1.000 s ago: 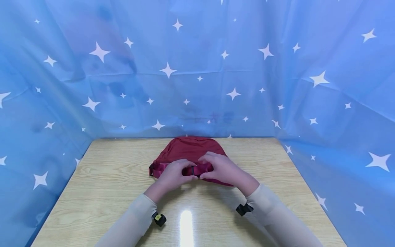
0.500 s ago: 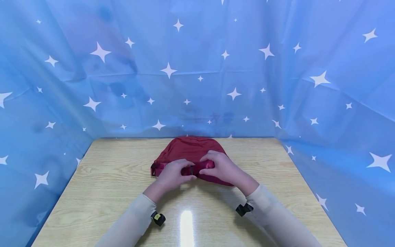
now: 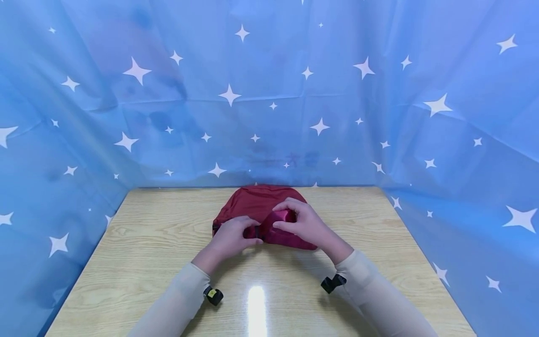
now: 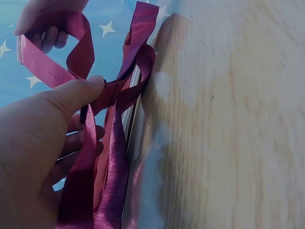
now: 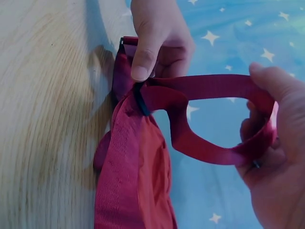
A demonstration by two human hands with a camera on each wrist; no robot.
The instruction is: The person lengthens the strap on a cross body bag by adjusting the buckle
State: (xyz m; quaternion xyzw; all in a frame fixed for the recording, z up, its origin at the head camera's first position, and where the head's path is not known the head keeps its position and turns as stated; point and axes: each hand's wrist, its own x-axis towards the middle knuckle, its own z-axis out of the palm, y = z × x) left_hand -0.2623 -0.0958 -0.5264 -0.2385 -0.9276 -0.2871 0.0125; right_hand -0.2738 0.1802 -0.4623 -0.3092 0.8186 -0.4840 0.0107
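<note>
A dark red fabric bag (image 3: 254, 202), shaped like a waist pack, lies near the table's back edge. Its wine-red webbing strap (image 5: 207, 87) runs along the front side and passes through a black slider buckle (image 5: 141, 100). At the buckle, my left hand (image 3: 233, 236) pinches the strap between thumb and fingers, the thumb (image 4: 78, 93) on top. My right hand (image 3: 309, 225) grips a wide loop of the strap, drawn out to the right of the buckle. Inside this loop, the right wrist view shows open space. Part of the bag is hidden behind both hands.
The pale wooden table (image 3: 160, 262) has a bright light reflection at its front middle. Blue cloth with white stars (image 3: 269, 93) hangs behind and along both sides. Black wrist devices (image 3: 214, 296) sit at both sleeves.
My right hand has moved up and slightly right, and the strap loop in it has grown. The left hand has drifted a little left, while the bag's left end has shifted slightly right.
</note>
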